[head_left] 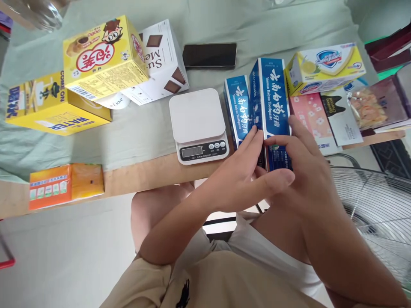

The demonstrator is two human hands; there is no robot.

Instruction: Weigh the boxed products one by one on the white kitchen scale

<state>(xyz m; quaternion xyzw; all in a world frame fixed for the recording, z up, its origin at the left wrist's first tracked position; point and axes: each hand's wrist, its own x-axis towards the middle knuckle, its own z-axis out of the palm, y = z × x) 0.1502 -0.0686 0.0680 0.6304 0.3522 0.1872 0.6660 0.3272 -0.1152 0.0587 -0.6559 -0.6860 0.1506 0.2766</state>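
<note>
A tall blue toothpaste box (270,100) stands at the table's front edge, held at its near end by both hands. My left hand (248,171) presses its fingers against the box's left side, thumb stretched across underneath. My right hand (300,164) wraps the right side and lower end. A second, smaller blue toothpaste box (236,107) lies just left of it, touching. A white kitchen scale (198,124) with an empty platform sits further left, its display facing me.
Yellow snack boxes (102,57) and a white chocolate box (162,60) stand at the left, a black phone (210,54) behind the scale, a soap box (324,66) and packets at the right, an orange pack (66,185) front left. A fan grille (375,205) sits below right.
</note>
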